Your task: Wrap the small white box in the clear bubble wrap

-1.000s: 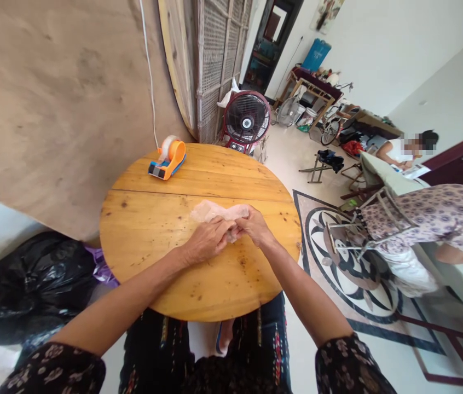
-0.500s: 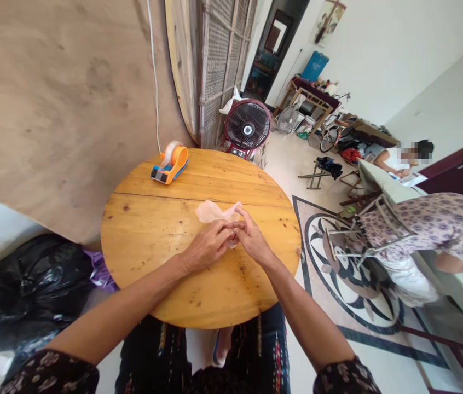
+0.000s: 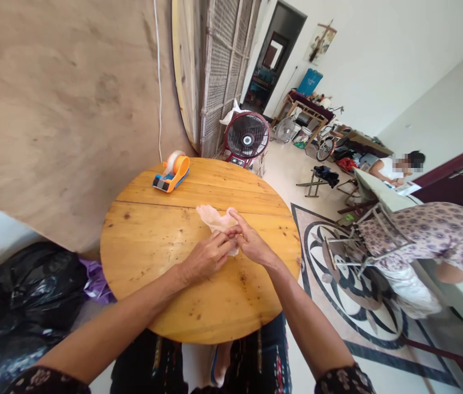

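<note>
A thin, pale pink sheet point(image 3: 214, 218), crumpled and see-through like a plastic bag or tissue, lies just above the round wooden table point(image 3: 149, 246). My left hand point(image 3: 209, 254) is closed on its near part, fingertips pinched together. Meeting it from the right, my right hand point(image 3: 252, 239) also grips the sheet between thumb and bent fingers, with the index finger stretched out along its edge. The fingertips of both hands touch, and they hide the middle of the sheet.
An orange and blue tape dispenser point(image 3: 173, 171) stands at the table's far left edge. Beyond the table is a dark red fan point(image 3: 248, 137). Black bags point(image 3: 26, 290) lie on the left. Two people sit at a long table point(image 3: 383, 189) on the right.
The view has tilted up slightly, so the table sits lower. Both hands stay together on the sheet, whose far part has shifted and spread a little.
</note>
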Tool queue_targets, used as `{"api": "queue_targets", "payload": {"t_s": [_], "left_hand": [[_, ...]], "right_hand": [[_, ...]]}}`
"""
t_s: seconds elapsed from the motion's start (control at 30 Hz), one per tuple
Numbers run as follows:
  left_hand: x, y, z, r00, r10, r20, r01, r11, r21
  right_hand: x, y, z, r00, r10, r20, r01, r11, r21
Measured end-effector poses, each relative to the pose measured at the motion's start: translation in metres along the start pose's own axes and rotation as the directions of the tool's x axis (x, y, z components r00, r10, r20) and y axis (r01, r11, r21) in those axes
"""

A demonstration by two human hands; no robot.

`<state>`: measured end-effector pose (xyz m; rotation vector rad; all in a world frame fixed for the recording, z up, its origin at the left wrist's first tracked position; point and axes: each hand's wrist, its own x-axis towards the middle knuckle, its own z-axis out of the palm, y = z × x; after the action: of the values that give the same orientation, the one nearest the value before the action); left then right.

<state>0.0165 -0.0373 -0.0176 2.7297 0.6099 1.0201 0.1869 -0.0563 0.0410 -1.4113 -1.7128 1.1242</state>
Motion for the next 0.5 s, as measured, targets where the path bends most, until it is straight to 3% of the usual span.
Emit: {"api": "queue_targets", "payload": {"t_s": [0.27,0.4,0.5], "left_hand": [[0.006,0.004,-0.003,0.994,-0.040,-0.104,0.028,0.993,-0.118],[0.012,0.007,-0.004,0.989,-0.094,-0.117,0.076,0.986,-0.150],[0.015,0.008,0.000,0.981,-0.132,-0.145,0.118,0.988,-0.098]], "right_hand": [[0.000,0.004,-0.002,0.999,0.003,-0.040,-0.003,1.000,0.001],[0.005,0.002,-0.009,0.989,-0.103,-0.105,0.071,0.960,-0.272],[0.015,-0.004,-0.018,0.974,-0.208,-0.089,0.123,0.818,-0.561]]}}
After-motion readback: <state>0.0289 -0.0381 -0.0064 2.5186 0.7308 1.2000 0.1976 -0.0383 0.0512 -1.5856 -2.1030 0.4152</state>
